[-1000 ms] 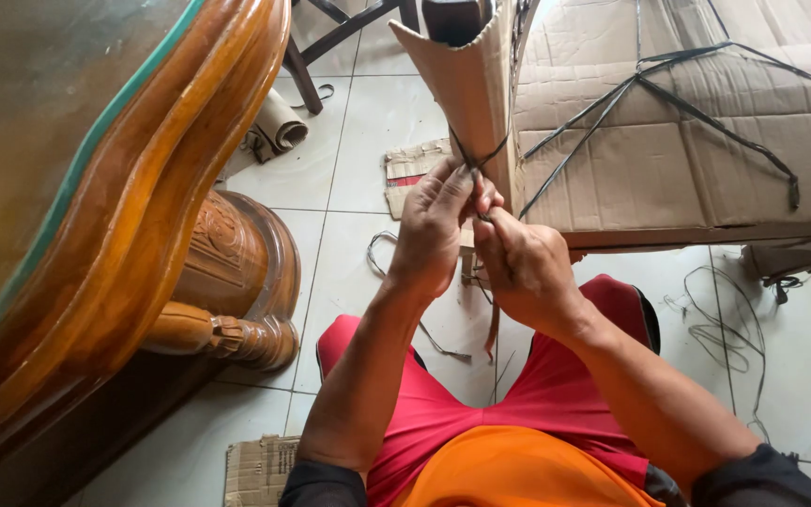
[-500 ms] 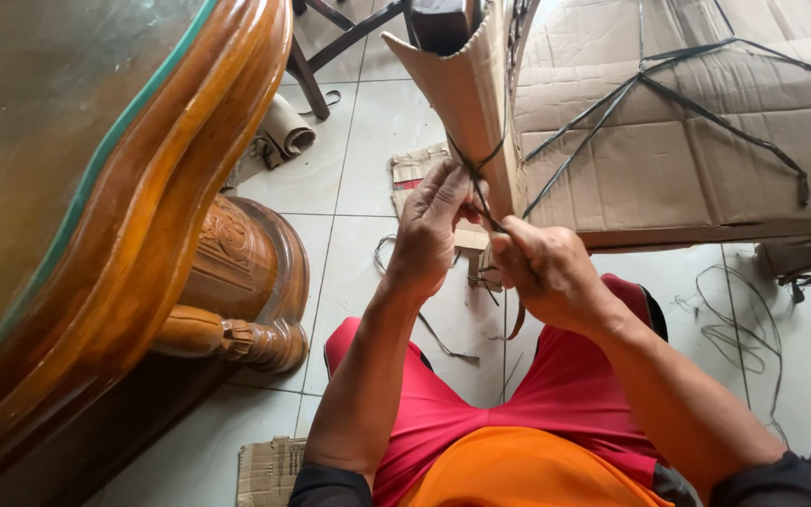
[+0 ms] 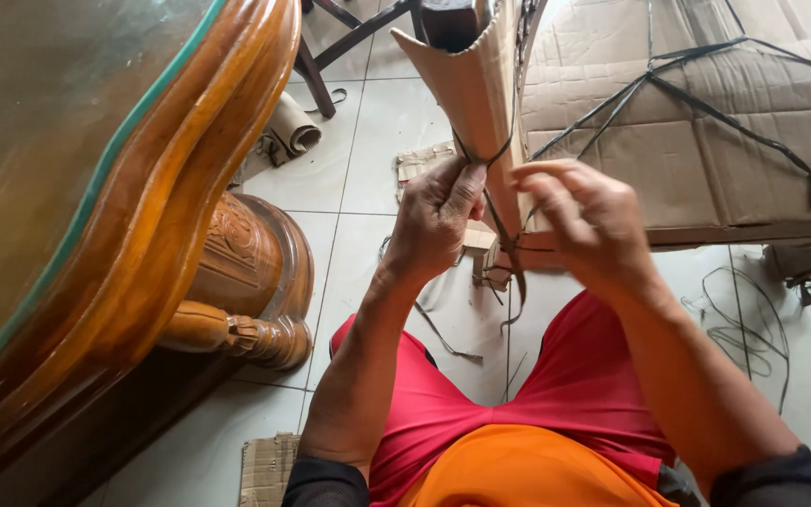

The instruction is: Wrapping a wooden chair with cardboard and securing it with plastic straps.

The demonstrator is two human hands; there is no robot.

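Observation:
A long piece of brown cardboard wraps a dark upright leg in front of me. A thin dark strap runs around the cardboard and hangs down below it. My left hand pinches the strap against the cardboard's lower left side. My right hand holds the strap on the right, fingers curled around it close to the cardboard's edge. Both forearms reach forward over my red shorts.
A carved wooden table with a glass top fills the left, its pedestal on the tile floor. A large flat cardboard bundle tied with dark straps lies at the right. Loose straps, a paper roll and cardboard scraps litter the floor.
My right hand has shifted slightly right and up along the strap, pulling it taut. My left hand stays pressed on the cardboard. The view has tilted a little.

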